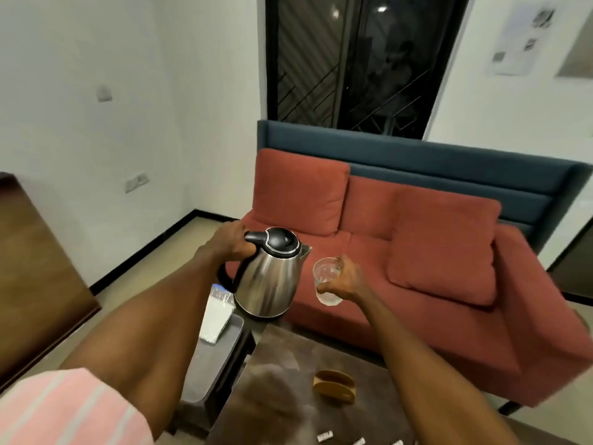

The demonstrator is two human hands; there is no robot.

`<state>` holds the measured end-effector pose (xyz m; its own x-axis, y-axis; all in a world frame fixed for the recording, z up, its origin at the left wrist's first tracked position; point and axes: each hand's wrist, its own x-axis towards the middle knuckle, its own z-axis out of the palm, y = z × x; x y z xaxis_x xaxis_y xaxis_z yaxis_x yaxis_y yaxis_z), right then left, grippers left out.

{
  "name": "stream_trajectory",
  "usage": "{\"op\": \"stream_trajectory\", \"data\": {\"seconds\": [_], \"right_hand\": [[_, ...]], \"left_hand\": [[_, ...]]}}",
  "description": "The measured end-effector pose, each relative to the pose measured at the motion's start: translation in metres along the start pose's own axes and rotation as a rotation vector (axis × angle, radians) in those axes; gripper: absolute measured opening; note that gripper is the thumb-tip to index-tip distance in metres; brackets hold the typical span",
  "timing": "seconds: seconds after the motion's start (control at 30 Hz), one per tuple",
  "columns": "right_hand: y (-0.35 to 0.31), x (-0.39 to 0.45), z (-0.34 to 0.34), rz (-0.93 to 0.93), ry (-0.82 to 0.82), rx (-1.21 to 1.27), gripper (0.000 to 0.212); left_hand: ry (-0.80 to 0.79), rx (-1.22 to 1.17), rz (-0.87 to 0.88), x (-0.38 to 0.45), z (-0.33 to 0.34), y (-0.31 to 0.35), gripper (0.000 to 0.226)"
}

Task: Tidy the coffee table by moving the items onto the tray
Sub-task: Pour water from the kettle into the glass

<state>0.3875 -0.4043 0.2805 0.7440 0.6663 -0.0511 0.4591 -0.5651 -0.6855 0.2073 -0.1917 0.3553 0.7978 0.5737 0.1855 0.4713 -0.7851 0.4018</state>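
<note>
Lying on dark worktop [369,374]: sachets [325,437], wooden holder [334,386]. Left grip [232,242] curls round steel kettle [268,277] handle, kettle raised above grey tray [208,364]; right grip [345,281] holds clear glass [325,281] beside spout. Red sofa [433,252] behind.

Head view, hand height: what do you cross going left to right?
Left hand gripping the kettle handle → steel kettle → clear glass → right hand holding the glass → loose red cushion on the sofa.
</note>
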Motion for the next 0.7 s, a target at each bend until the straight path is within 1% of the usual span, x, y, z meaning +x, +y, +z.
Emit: {"op": "stream_trajectory", "data": {"seconds": [0.1,0.23,0.3,0.43,0.6,0.7], "right_hand": [[0.002,-0.011,-0.034,0.002,0.032,-0.005,0.079],[0.005,-0.022,-0.071,0.018,0.090,-0.008,0.077],[0.007,-0.026,-0.085,0.025,0.102,-0.033,0.080],[0.014,-0.035,-0.104,0.046,0.145,-0.080,0.089],[0.020,-0.041,-0.116,0.080,0.211,-0.064,0.088],[0.021,-0.043,-0.120,0.095,0.242,-0.018,0.091]], "left_hand": [[-0.028,0.005,0.021,0.013,-0.010,0.040,0.005],[-0.046,0.008,0.056,0.033,-0.013,0.078,0.016],[-0.030,0.026,0.114,0.043,-0.014,0.095,0.018],[-0.007,0.103,0.256,0.061,-0.020,0.130,0.013],[-0.029,0.302,0.430,0.080,-0.036,0.171,0.012],[-0.019,0.365,0.533,0.084,-0.045,0.188,0.019]]}}
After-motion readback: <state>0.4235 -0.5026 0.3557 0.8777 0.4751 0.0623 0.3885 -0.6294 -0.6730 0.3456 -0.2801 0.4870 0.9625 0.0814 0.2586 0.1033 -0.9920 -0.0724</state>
